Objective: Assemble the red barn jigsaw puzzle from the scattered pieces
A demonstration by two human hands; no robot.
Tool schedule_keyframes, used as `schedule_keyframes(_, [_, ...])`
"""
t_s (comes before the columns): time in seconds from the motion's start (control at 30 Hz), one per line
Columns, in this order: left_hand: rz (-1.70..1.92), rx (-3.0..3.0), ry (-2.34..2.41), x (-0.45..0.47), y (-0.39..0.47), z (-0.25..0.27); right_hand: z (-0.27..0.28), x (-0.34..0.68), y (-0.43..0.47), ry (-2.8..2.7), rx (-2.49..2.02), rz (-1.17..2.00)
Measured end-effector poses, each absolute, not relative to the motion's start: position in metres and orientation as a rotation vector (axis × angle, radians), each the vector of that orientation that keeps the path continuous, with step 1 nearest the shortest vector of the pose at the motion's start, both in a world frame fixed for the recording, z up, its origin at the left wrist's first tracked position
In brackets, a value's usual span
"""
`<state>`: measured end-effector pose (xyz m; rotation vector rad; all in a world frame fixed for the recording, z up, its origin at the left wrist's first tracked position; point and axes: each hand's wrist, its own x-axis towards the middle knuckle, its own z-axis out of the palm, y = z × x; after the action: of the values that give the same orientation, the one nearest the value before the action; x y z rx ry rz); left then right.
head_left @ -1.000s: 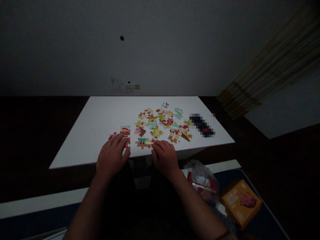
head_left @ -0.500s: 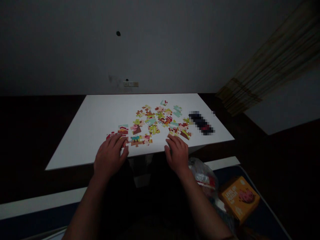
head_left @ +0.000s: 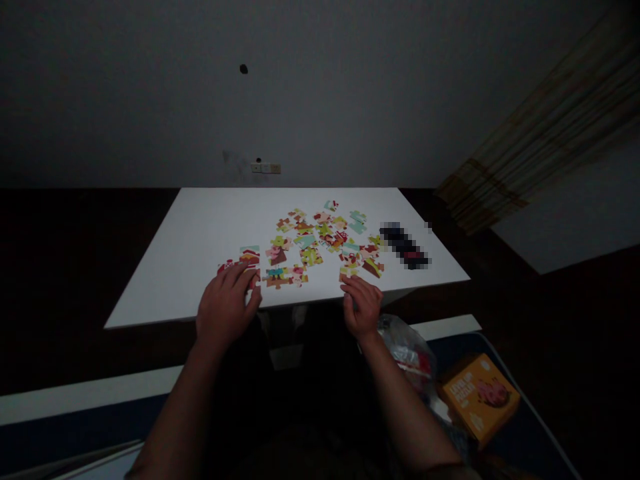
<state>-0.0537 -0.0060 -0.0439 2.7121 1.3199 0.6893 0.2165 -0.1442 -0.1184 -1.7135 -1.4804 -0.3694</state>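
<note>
My left hand point(head_left: 225, 303) lies over a small group of red jigsaw pieces point(head_left: 250, 257) at the table's front edge, fingers flat on them and thumb apart. Part of that group is hidden under the fingers. Just right of it, a joined strip of pieces point(head_left: 285, 275) shows figures in blue and pink. My right hand point(head_left: 363, 308) is at the front edge too, fingers loosely bent and thumb apart, with nothing visible in it. Its fingertips are beside a pale yellow-green piece point(head_left: 349, 272). Several loose, overlapping pieces point(head_left: 320, 233) are spread across the middle of the table.
The white table point(head_left: 165, 267) stands before a grey wall. A pixelated dark object point(head_left: 404, 245) lies on its right side. Below right, a clear plastic bag point(head_left: 407, 347) and an orange puzzle box point(head_left: 480, 397) rest on a dark blue seat. A curtain point(head_left: 505, 180) hangs at the right.
My right hand has drawn back slightly toward the table edge, its fingers more bent and clear of the yellow-green piece. My left hand stays on the red pieces. The view has shifted slightly.
</note>
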Motion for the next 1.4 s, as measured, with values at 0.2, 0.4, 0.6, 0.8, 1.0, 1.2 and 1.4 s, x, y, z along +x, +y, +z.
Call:
schedule_keyframes(0.2, [0.702,2.678,1.301,-0.055,-0.007,-0.044,-0.120,0.217,-0.149,-1.264,-1.654,-0.449])
schedule_keyframes(0.4, [0.741,2.689,1.270,-0.057,-0.007,-0.045,-0.099,0.216,-0.152,-1.167,-1.808,-0.382])
schedule_keyframes(0.6, [0.750,2.675,1.275,-0.058,-0.007,-0.045,-0.078,0.211,-0.143,-1.258,-2.085,-0.242])
schedule_keyframes(0.8, [0.697,2.675,1.302,-0.060,-0.008,-0.043,-0.065,0.220,-0.135,-1.259,-2.243,-0.050])
schedule_keyframes(1.0, [0.753,2.645,1.278,-0.063,-0.010,-0.043,-0.069,0.226,-0.134,-1.349,-2.110,-0.048])
schedule_keyframes(1.2, [0.807,2.581,1.300,-0.068,-0.012,-0.045,-0.074,0.230,-0.130,-1.465,-1.916,-0.044])
schedule_keyframes(1.4, [0.868,2.533,1.291,-0.077,-0.011,-0.045,-0.072,0.223,-0.123,-1.542,-1.843,-0.034])
